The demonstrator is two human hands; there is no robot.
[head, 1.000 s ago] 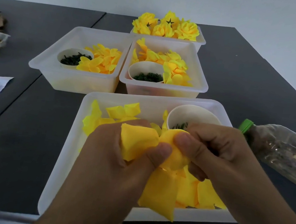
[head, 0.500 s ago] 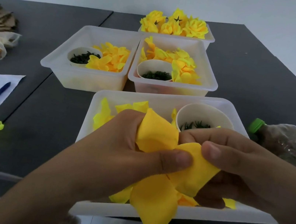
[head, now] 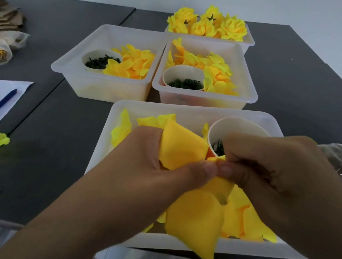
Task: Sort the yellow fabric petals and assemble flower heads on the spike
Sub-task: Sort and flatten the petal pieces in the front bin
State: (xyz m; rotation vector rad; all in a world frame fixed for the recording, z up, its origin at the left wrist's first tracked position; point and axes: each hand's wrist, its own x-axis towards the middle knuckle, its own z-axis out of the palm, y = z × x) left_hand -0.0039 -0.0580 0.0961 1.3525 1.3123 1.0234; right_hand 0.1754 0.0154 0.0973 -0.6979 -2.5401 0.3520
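- Left hand [head: 154,171]: thumb and curled fingers pinching yellow petal piece [head: 181,148].
- Right hand [head: 271,170]: fingertips gripping same piece at centre, thumb against left thumb.
- Held above near tray [head: 190,114], beside paper cup [head: 233,128].
- Far right: finished flower heads [head: 207,24].
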